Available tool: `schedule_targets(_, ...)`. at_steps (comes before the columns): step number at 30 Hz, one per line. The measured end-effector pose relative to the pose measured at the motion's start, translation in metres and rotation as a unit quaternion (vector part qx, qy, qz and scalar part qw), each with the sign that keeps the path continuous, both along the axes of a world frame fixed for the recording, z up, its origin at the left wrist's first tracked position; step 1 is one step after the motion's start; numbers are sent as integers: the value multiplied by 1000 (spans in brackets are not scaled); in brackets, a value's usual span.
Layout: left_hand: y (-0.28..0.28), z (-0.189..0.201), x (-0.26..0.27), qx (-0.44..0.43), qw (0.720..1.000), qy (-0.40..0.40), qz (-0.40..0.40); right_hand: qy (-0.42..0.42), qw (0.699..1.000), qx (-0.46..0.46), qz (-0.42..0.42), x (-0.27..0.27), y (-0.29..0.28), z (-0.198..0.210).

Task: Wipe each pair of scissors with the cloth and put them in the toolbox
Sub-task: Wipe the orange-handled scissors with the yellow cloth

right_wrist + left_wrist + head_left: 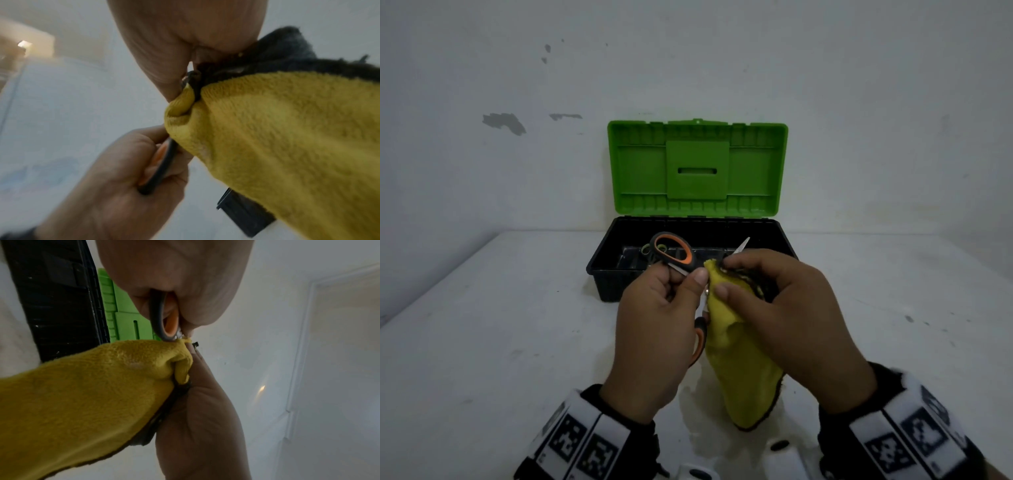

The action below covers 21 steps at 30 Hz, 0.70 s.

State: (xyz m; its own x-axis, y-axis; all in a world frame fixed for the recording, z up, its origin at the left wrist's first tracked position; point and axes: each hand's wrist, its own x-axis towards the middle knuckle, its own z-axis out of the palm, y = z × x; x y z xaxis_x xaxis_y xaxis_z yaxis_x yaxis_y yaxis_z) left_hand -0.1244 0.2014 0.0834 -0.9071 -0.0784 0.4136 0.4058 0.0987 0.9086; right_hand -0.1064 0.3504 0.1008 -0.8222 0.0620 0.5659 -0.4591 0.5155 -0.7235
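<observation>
scissors point(677, 257) at frame centre, spread open so cloth reaches one blade | left hand point(654, 329) grips the orange handles to steady them | right hand point(784, 308) pinches yellow cloth point(739, 359) around the blade | open toolbox point(602, 274) behind on desk point(500, 325), ready to receive

Both forearms reaching forward, wrists banded in black-and-white marker cuffs. Left hand point(654, 329) raised, fingers curled round the orange-and-black scissors point(671, 255), thumb pressed near the pivot. Right hand point(787, 318) just beside it, thumb and fingers pinching the yellow cloth point(739, 370) over a blade, knuckles up, both hands nearly touching.
</observation>
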Motion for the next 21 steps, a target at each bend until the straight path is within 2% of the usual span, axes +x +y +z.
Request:
schedule_targets(2,-1,-2,-1,1,1000,-4,-4,-19,999,-37,30,0,0,-1)
schedule_targets(5,-3,-2,-1,7,999,-27,-22,-28,998,-36,47,-2,4,2)
schedule_targets(9,-4,1,-1,7,999,-44,-28,-7,999,-42,13,-10,12,4)
schedule_targets(14,-8,3,-1,-12,998,-49,-23,-6,999,21,30,-3,2,1)
schedule_targets(19,-8,5,-1,-20,999,-33,-20,8,1000,-15,-22,-13,13,3)
schedule_targets(21,-9,5,0,-24,999,-27,-22,2,1000,-7,-9,-9,8,1)
